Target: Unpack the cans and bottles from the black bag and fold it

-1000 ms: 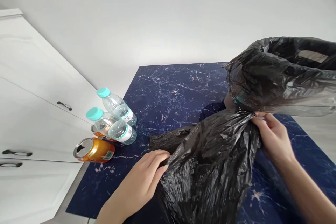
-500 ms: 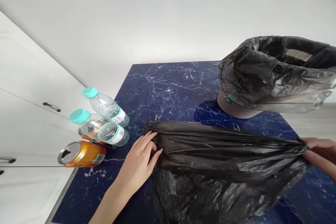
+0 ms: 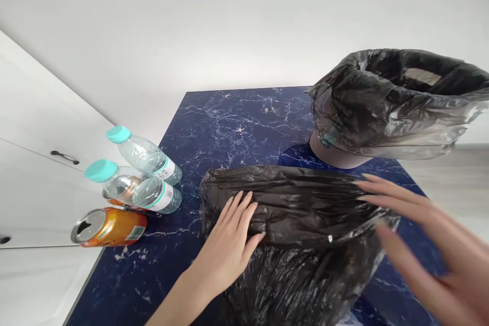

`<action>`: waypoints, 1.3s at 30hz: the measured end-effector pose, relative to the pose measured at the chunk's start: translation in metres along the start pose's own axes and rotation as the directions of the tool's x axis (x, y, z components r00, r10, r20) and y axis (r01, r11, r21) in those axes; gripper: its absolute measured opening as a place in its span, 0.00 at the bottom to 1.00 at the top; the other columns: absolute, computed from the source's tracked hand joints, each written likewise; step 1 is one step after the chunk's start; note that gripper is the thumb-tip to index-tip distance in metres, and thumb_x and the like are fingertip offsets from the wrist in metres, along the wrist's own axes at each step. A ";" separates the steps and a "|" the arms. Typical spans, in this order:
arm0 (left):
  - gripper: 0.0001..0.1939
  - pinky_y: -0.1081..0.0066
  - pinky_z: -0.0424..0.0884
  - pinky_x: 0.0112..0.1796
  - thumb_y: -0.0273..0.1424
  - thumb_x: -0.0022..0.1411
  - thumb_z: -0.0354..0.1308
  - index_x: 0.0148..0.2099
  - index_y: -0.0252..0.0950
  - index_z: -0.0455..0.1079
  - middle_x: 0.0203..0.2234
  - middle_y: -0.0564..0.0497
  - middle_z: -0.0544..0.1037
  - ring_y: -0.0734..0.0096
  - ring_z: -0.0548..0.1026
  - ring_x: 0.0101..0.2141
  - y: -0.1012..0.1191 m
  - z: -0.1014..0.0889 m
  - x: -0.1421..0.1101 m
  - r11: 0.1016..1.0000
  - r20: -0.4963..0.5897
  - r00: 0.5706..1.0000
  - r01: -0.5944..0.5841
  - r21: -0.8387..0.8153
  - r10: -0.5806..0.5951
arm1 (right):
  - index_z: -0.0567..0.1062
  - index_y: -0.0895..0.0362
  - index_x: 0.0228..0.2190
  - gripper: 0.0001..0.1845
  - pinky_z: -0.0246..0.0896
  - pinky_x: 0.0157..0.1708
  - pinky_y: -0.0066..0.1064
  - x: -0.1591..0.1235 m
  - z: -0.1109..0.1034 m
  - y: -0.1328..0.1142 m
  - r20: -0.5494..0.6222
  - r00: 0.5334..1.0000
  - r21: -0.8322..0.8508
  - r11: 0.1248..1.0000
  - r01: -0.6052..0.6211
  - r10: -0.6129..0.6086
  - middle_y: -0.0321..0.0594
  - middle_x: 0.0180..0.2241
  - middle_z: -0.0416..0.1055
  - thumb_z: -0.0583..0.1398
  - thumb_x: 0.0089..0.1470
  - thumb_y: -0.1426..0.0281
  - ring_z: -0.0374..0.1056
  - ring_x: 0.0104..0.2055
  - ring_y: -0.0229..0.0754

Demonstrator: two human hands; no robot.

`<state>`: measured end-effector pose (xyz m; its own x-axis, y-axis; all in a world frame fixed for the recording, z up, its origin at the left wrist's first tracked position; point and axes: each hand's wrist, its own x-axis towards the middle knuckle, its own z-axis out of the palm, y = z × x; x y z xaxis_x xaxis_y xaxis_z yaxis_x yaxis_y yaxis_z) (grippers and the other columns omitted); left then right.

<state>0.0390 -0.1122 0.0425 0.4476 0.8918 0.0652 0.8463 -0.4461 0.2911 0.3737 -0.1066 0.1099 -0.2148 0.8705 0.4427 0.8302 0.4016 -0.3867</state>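
A black plastic garbage bag (image 3: 305,214) lies spread on the blue marble-patterned table (image 3: 244,127), its top edge folded over in a wide band. My left hand (image 3: 229,244) rests flat on the bag's left part, fingers stretched out. Over the bag's right end is my right hand (image 3: 420,234), fingers apart and slightly blurred; whether its fingertips touch the plastic I cannot tell. Behind the bag stands a grey trash bin (image 3: 336,157) with a black liner (image 3: 362,107) draped over its rim.
Two clear bottles with turquoise caps, a nearer bottle (image 3: 153,196) and a farther bottle (image 3: 153,160), stand at the table's left. Beside them is an opened orange can (image 3: 122,226), with another can partly hidden behind. White cabinet doors (image 3: 34,188) are at far left.
My right hand has let go of the bag's gathered right end and moved left, opening. The bag's right side has slackened. My left hand has shifted right and flattened onto the plastic.
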 end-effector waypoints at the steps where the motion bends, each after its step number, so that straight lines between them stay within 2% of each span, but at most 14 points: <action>1: 0.33 0.38 0.65 0.71 0.45 0.82 0.50 0.79 0.37 0.50 0.79 0.39 0.54 0.45 0.52 0.78 -0.002 0.004 0.001 1.000 0.030 1.000 0.009 0.009 -0.010 | 0.71 0.42 0.65 0.22 0.60 0.75 0.48 0.003 0.012 -0.002 0.055 0.995 -0.014 0.997 0.081 -0.080 0.33 0.70 0.69 0.55 0.74 0.57 0.66 0.72 0.52; 3: 0.39 0.34 0.62 0.72 0.49 0.80 0.51 0.82 0.38 0.44 0.81 0.39 0.47 0.41 0.46 0.79 -0.008 0.008 0.001 1.000 0.063 0.998 0.016 0.020 -0.017 | 0.65 0.47 0.71 0.27 0.51 0.77 0.60 0.004 0.040 0.002 0.170 0.970 -0.089 0.978 0.189 -0.172 0.39 0.74 0.63 0.51 0.77 0.56 0.55 0.78 0.56; 5: 0.42 0.33 0.57 0.73 0.51 0.79 0.52 0.83 0.41 0.40 0.81 0.42 0.44 0.41 0.42 0.79 -0.016 0.008 0.000 0.999 0.074 0.997 -0.004 0.032 0.001 | 0.59 0.54 0.74 0.34 0.51 0.73 0.72 -0.001 0.070 0.016 0.183 0.972 -0.218 0.958 0.188 -0.149 0.52 0.75 0.59 0.46 0.78 0.51 0.49 0.79 0.66; 7: 0.44 0.35 0.55 0.74 0.52 0.79 0.51 0.84 0.42 0.37 0.81 0.44 0.44 0.42 0.41 0.79 -0.025 0.004 -0.002 0.998 0.085 0.996 -0.038 0.057 0.033 | 0.54 0.55 0.76 0.36 0.47 0.72 0.75 -0.008 0.094 0.032 0.208 0.971 -0.284 0.943 0.176 -0.118 0.56 0.77 0.55 0.44 0.78 0.51 0.46 0.80 0.67; 10: 0.44 0.39 0.56 0.74 0.52 0.79 0.52 0.84 0.42 0.37 0.81 0.46 0.44 0.44 0.43 0.79 -0.038 -0.004 -0.006 0.991 0.093 0.993 -0.087 0.099 0.077 | 0.50 0.53 0.78 0.36 0.46 0.73 0.73 -0.015 0.113 0.049 0.247 0.964 -0.311 0.935 0.170 -0.094 0.56 0.79 0.48 0.44 0.79 0.52 0.43 0.81 0.65; 14: 0.43 0.39 0.57 0.74 0.51 0.79 0.53 0.84 0.41 0.40 0.81 0.46 0.46 0.44 0.45 0.79 -0.053 -0.012 -0.008 0.983 0.079 0.992 -0.107 0.148 0.096 | 0.45 0.50 0.79 0.37 0.48 0.75 0.67 -0.016 0.121 0.055 0.275 0.957 -0.294 0.940 0.172 -0.089 0.52 0.80 0.42 0.45 0.78 0.52 0.41 0.82 0.59; 19: 0.42 0.37 0.57 0.74 0.48 0.80 0.53 0.84 0.40 0.40 0.81 0.44 0.47 0.44 0.46 0.79 -0.062 -0.012 -0.007 0.976 0.069 0.993 -0.112 0.187 0.100 | 0.46 0.49 0.79 0.36 0.42 0.77 0.63 -0.015 0.126 0.054 0.239 0.968 -0.277 0.950 0.142 -0.075 0.49 0.81 0.42 0.47 0.79 0.55 0.40 0.82 0.55; 22: 0.40 0.38 0.59 0.73 0.44 0.80 0.55 0.83 0.39 0.43 0.81 0.42 0.49 0.43 0.47 0.79 -0.053 -0.014 -0.009 0.971 0.007 0.993 -0.120 0.205 0.121 | 0.46 0.49 0.79 0.36 0.41 0.77 0.62 -0.015 0.127 0.054 0.225 0.972 -0.266 0.955 0.135 -0.075 0.49 0.81 0.43 0.47 0.78 0.55 0.41 0.82 0.56; 26: 0.32 0.46 0.60 0.75 0.30 0.79 0.56 0.79 0.42 0.56 0.77 0.48 0.61 0.51 0.54 0.78 -0.027 -0.029 -0.027 0.965 -0.063 0.973 -0.209 0.158 0.221 | 0.45 0.48 0.79 0.37 0.42 0.77 0.63 -0.014 0.127 0.054 0.222 0.972 -0.252 0.959 0.130 -0.074 0.49 0.80 0.43 0.49 0.78 0.55 0.42 0.82 0.57; 28: 0.29 0.49 0.63 0.74 0.35 0.78 0.59 0.76 0.41 0.62 0.76 0.49 0.65 0.52 0.58 0.77 -0.016 -0.036 -0.044 0.950 -0.001 0.952 -0.304 0.073 0.305 | 0.45 0.48 0.79 0.37 0.42 0.76 0.64 -0.013 0.127 0.053 0.224 0.972 -0.251 0.960 0.126 -0.069 0.50 0.80 0.43 0.49 0.78 0.56 0.42 0.82 0.58; 30: 0.35 0.48 0.66 0.72 0.49 0.75 0.61 0.77 0.41 0.63 0.76 0.49 0.63 0.48 0.59 0.76 -0.010 -0.038 -0.061 0.916 0.098 0.914 -0.399 0.032 0.395 | 0.46 0.48 0.79 0.37 0.42 0.76 0.64 -0.013 0.127 0.053 0.219 0.974 -0.253 0.960 0.121 -0.065 0.50 0.80 0.44 0.49 0.78 0.56 0.42 0.82 0.58; 32: 0.42 0.47 0.68 0.69 0.52 0.71 0.64 0.78 0.40 0.60 0.77 0.45 0.61 0.44 0.59 0.76 -0.009 -0.032 -0.077 0.896 0.161 0.891 -0.439 0.061 0.425 | 0.46 0.49 0.79 0.37 0.42 0.76 0.64 -0.014 0.128 0.052 0.213 0.975 -0.256 0.960 0.115 -0.061 0.50 0.80 0.44 0.49 0.78 0.56 0.42 0.82 0.57; 36: 0.47 0.44 0.71 0.66 0.27 0.65 0.69 0.80 0.44 0.55 0.78 0.43 0.59 0.39 0.58 0.76 -0.008 -0.008 -0.096 0.904 0.142 0.921 -0.386 0.187 0.364 | 0.42 0.48 0.80 0.38 0.43 0.76 0.65 -0.016 0.129 0.049 0.193 0.980 -0.261 0.960 0.101 -0.050 0.50 0.80 0.45 0.49 0.78 0.57 0.43 0.81 0.58; 39: 0.42 0.42 0.73 0.65 0.28 0.68 0.66 0.80 0.44 0.58 0.78 0.43 0.59 0.37 0.55 0.76 -0.004 0.004 -0.101 0.904 0.116 0.926 -0.377 0.203 0.360 | 0.39 0.48 0.80 0.39 0.44 0.75 0.66 -0.018 0.128 0.046 0.186 0.981 -0.268 0.959 0.095 -0.046 0.52 0.80 0.44 0.48 0.78 0.58 0.43 0.81 0.60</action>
<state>-0.0083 -0.2011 0.0311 0.7528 0.6560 0.0547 0.6544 -0.7548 0.0447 0.3500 -0.0670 -0.0195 -0.3445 0.8890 0.3017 0.9132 0.3919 -0.1117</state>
